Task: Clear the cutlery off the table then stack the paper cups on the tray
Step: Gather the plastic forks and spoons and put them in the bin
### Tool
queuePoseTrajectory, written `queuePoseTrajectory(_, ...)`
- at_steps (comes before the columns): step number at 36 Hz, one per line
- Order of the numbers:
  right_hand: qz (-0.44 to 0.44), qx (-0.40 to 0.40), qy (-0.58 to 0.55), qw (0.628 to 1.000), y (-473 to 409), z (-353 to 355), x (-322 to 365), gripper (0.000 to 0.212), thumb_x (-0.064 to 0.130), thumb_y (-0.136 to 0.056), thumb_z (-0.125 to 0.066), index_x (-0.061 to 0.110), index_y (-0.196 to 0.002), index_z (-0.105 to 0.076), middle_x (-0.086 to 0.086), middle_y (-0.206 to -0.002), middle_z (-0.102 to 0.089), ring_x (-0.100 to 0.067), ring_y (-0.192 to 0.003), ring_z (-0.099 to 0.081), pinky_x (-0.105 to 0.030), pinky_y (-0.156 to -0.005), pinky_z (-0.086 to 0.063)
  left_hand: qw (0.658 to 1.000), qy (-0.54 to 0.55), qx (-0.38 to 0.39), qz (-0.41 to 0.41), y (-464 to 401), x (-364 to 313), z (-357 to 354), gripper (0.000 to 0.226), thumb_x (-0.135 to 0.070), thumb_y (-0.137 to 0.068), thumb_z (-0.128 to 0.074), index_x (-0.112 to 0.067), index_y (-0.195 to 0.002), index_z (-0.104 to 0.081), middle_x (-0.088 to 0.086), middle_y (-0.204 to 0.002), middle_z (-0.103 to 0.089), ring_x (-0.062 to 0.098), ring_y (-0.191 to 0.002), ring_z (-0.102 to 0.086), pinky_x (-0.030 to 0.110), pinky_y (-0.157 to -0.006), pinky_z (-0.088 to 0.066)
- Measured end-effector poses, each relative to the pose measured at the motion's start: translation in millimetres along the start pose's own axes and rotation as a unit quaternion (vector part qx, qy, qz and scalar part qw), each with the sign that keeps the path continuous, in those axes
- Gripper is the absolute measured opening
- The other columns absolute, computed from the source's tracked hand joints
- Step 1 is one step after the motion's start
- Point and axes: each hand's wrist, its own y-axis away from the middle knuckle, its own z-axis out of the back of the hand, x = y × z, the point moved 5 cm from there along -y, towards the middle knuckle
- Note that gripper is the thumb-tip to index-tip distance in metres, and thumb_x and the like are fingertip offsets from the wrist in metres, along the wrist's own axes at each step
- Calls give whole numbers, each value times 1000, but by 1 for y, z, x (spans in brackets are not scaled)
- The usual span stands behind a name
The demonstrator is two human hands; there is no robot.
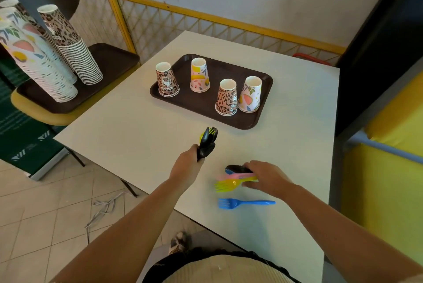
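My left hand (186,166) grips a bundle of black spoons and a yellow piece (207,142), held upright above the white table (119,127). My right hand (266,177) lies over a small pile of cutlery, fingers curled round a yellow fork (227,185), a pink piece (238,176) and a black and blue spoon (235,169). A blue fork (245,203) lies alone on the table just nearer me. On the brown tray (199,104) several paper cups stand upside down: two leopard-print ones (166,80) (226,97) and two fruit-print ones (199,75) (250,94).
To the left, a yellow chair (52,118) carries a second brown tray (107,63) with tall stacks of paper cups (68,42). A yellow lattice railing (183,24) runs behind the table. A yellow padded seat (389,168) sits at the right.
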Motion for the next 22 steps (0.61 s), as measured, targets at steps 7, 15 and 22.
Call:
queuePoseTrajectory(7,19,-10,44,999,-1,-9,2,30,32,-90,-54,16,-115,-58,1,-118,-49,-21,-88,-60,-24,-65,-35,1000,2,11,-4,-4,-2,-3,20,-22,-97,-45,-3,-101,-50,11,-74,-53,28,-64,-48,32,-58,-32)
queuePoseTrajectory(15,-19,-17,-31,999,9,0,-7,16,23,-89,-54,16,-103,-58,-3,-97,-65,-21,-92,-59,-27,-68,-34,999,-3,28,-30,-11,-4,-6,20,-23,-97,-46,-4,-100,-51,10,-73,-54,26,-63,-47,30,-58,-31)
queuePoseTrajectory(22,-31,33,-34,998,28,1,6,44,47,-69,-75,22,-100,-57,5,-86,-60,-12,-79,-54,-27,-66,-34,996,-14,64,-65,-20,-11,-9,21,-25,-97,-48,-5,-101,-52,10,-78,-57,27,-69,-52,30,-59,-33)
